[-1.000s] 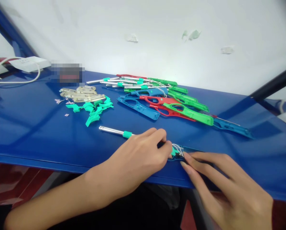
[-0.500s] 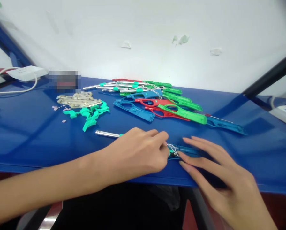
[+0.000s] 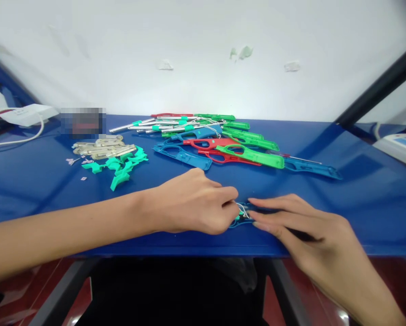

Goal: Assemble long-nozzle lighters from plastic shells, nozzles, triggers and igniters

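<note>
- Left hand [image 3: 203, 203]: one, knuckles up, fingers curled in over the left end of the open blue shell; the fingertips are hidden, so we cannot tell what they pinch.
- Right hand [image 3: 308, 222]: one, fingers long and parted, thumb and two fingertips at the same shell; we cannot tell whether they grip or only steady it.
- Open blue shell [image 3: 246, 222]: one, on the bench [image 3: 53, 192] near its front edge, between the two hands and partly covered by them.
- White wires [image 3: 243, 209]: looped inside that shell, beside a bit of teal.
- Silver rods [image 3: 164, 128]: several, teal-collared, heaped towards the wall.
- Handle shells: we find blue [image 3: 184, 155], red [image 3: 208, 144] and green [image 3: 257, 158] ones overlapping behind the hands, with another blue shell [image 3: 316, 169] at their right.
- Pale clear parts [image 3: 103, 147]: a pile, left of the shells.
- Teal pieces [image 3: 119, 168]: a cluster, just in front of that pile.
- White device [image 3: 402, 147]: one, far right, with a blue panel.
</note>
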`<move>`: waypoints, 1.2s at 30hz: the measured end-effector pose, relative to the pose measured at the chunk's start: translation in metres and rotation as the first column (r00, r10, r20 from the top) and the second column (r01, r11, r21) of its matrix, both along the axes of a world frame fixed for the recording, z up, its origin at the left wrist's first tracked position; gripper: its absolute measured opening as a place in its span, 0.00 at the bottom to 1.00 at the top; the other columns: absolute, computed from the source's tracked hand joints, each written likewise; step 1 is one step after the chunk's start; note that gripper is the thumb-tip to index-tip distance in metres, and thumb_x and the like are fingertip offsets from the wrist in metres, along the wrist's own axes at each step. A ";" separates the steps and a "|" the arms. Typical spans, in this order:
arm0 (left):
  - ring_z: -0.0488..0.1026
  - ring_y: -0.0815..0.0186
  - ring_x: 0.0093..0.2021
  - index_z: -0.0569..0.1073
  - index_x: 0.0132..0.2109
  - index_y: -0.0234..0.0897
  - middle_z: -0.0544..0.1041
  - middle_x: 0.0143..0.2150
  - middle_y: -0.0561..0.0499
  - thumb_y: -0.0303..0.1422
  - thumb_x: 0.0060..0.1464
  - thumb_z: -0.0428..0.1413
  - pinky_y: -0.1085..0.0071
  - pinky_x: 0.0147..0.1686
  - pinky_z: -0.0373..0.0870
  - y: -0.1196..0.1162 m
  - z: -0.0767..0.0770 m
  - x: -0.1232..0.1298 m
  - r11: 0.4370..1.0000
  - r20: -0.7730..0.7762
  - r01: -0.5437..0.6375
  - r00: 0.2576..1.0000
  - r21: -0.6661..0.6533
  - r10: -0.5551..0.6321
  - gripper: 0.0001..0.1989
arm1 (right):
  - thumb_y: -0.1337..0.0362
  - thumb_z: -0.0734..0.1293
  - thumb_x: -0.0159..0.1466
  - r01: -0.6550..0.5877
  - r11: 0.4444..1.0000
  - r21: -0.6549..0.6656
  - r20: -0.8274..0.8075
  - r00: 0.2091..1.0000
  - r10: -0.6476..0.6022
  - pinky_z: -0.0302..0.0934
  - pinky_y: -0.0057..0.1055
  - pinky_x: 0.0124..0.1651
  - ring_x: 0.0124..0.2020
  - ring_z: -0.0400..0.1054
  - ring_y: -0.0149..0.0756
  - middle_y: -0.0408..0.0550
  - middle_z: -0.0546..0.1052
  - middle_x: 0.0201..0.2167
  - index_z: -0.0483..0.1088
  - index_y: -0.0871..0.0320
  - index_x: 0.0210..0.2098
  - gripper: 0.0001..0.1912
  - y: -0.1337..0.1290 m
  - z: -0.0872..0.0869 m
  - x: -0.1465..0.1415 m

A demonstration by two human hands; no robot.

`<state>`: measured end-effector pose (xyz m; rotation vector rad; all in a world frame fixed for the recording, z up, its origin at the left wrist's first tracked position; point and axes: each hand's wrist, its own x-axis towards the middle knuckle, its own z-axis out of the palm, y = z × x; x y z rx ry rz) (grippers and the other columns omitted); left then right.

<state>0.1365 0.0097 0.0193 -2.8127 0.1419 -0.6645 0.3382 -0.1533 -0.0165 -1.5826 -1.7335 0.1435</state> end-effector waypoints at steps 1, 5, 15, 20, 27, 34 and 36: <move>0.59 0.71 0.20 0.69 0.24 0.36 0.63 0.20 0.56 0.18 0.64 0.46 0.69 0.19 0.47 0.000 -0.001 0.000 1.000 0.015 0.003 1.000 -0.003 -0.003 0.21 | 0.63 0.70 0.72 0.004 1.000 -0.005 -0.008 1.000 -0.004 0.79 0.36 0.47 0.48 0.83 0.40 0.41 0.87 0.49 0.86 0.41 0.41 0.12 0.000 0.000 -0.001; 0.60 0.71 0.21 0.71 0.26 0.35 0.67 0.22 0.56 0.18 0.66 0.47 0.71 0.20 0.51 0.003 -0.002 -0.004 1.000 0.007 0.004 1.000 -0.020 -0.004 0.21 | 0.62 0.70 0.72 0.014 1.000 -0.024 -0.027 1.000 -0.015 0.79 0.37 0.49 0.50 0.83 0.40 0.39 0.87 0.49 0.86 0.40 0.42 0.11 -0.001 -0.003 0.000; 0.82 0.62 0.38 0.81 0.51 0.37 0.84 0.42 0.50 0.35 0.72 0.60 0.68 0.37 0.74 -0.010 -0.001 -0.024 0.886 -0.115 -0.243 0.970 -0.395 0.215 0.08 | 0.61 0.71 0.72 0.036 0.997 0.066 0.030 0.999 -0.038 0.78 0.32 0.53 0.50 0.82 0.36 0.35 0.86 0.50 0.83 0.40 0.44 0.08 -0.003 -0.012 0.004; 0.80 0.56 0.46 0.77 0.57 0.35 0.82 0.50 0.45 0.34 0.75 0.55 0.59 0.46 0.76 -0.030 -0.013 -0.038 0.868 -0.016 -0.275 0.955 -0.413 0.295 0.11 | 0.54 0.71 0.73 -0.001 0.998 0.063 0.074 0.997 -0.004 0.77 0.27 0.51 0.49 0.82 0.32 0.32 0.86 0.49 0.82 0.37 0.45 0.06 -0.007 -0.010 -0.002; 0.78 0.61 0.48 0.77 0.57 0.35 0.80 0.51 0.47 0.30 0.74 0.55 0.65 0.50 0.75 -0.040 -0.027 -0.050 0.826 0.061 -0.257 0.942 -0.502 0.330 0.10 | 0.54 0.72 0.72 -0.018 0.998 0.062 0.101 0.995 0.011 0.77 0.25 0.51 0.49 0.82 0.31 0.34 0.86 0.48 0.81 0.40 0.45 0.04 -0.007 -0.010 -0.006; 0.79 0.62 0.50 0.77 0.58 0.35 0.81 0.52 0.47 0.28 0.74 0.54 0.66 0.52 0.76 -0.041 -0.027 -0.056 0.827 0.064 -0.242 0.947 -0.508 0.316 0.11 | 0.55 0.67 0.75 -0.007 1.000 0.020 0.122 0.993 0.005 0.74 0.23 0.54 0.49 0.81 0.29 0.34 0.85 0.47 0.77 0.41 0.51 0.07 -0.006 -0.009 -0.007; 0.78 0.61 0.51 0.76 0.60 0.36 0.80 0.53 0.47 0.26 0.74 0.54 0.65 0.52 0.76 -0.041 -0.027 -0.057 0.832 0.049 -0.240 0.951 -0.500 0.304 0.12 | 0.54 0.66 0.76 0.010 1.000 0.011 0.150 0.989 -0.012 0.74 0.24 0.52 0.48 0.81 0.30 0.34 0.85 0.47 0.77 0.41 0.50 0.08 -0.004 -0.006 -0.008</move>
